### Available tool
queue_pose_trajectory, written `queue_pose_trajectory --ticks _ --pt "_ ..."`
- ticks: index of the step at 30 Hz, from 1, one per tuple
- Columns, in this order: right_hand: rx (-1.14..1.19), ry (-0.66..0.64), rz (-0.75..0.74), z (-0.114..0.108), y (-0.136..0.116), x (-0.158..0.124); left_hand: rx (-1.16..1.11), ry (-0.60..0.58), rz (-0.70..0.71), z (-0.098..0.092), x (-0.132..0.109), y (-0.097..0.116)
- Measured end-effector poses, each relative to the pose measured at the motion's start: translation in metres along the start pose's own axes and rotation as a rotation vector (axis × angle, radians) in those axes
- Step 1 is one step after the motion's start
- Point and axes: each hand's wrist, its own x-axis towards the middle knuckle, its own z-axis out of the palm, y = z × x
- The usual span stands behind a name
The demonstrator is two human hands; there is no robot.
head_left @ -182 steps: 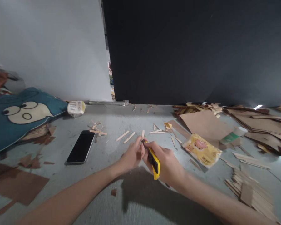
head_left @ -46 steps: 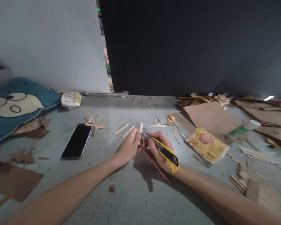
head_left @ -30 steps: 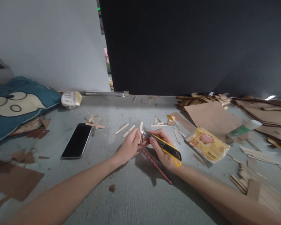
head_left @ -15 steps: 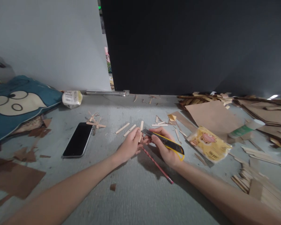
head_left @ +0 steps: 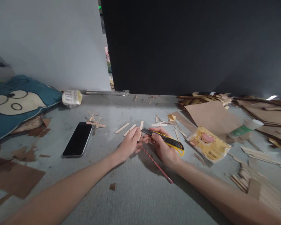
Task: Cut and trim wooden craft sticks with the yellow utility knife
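My left hand (head_left: 130, 142) is closed on a pale wooden craft stick (head_left: 141, 125), which points up and away from me. Wrapped round a black and yellow utility knife (head_left: 168, 140), my right hand (head_left: 165, 148) holds its blade end against or very close to the stick; contact is hard to make out. The fingers of both hands meet near the blade. Below them a pink-red pencil (head_left: 160, 168) lies slantwise on the table. Two loose craft sticks (head_left: 122, 127) lie just beyond my left hand, one partly covered by it.
Left of my hands lie a black phone (head_left: 78, 139), a small pile of sticks (head_left: 96, 122) and a blue cushion (head_left: 18, 106). On the right are a yellow tissue pack (head_left: 208, 143), brown cardboard (head_left: 210, 117), a green-white tube (head_left: 244, 129) and several wooden sticks (head_left: 259, 155). A black panel (head_left: 192, 47) stands behind.
The knife and my right hand have shifted very slightly. Both grips stay the same, and the things on the table have not moved apart from a tiny shift of the view.
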Motion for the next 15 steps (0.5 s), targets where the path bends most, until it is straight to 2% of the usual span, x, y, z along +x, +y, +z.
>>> queue_pose_trajectory --ticks 4,9,15 --pt "0.174 0.012 0.128 0.0014 -0.0033 0.0017 -0.011 -0.012 0.001 -0.0009 0.0008 -0.0005" --pt "0.182 0.001 0.126 0.0025 -0.0028 0.0018 -0.004 -0.018 -0.005 -0.0010 0.0005 0.0004" --pt "0.226 0.047 0.127 0.0056 0.0002 0.0047 0.006 -0.010 0.008 -0.0002 0.0000 0.0002"
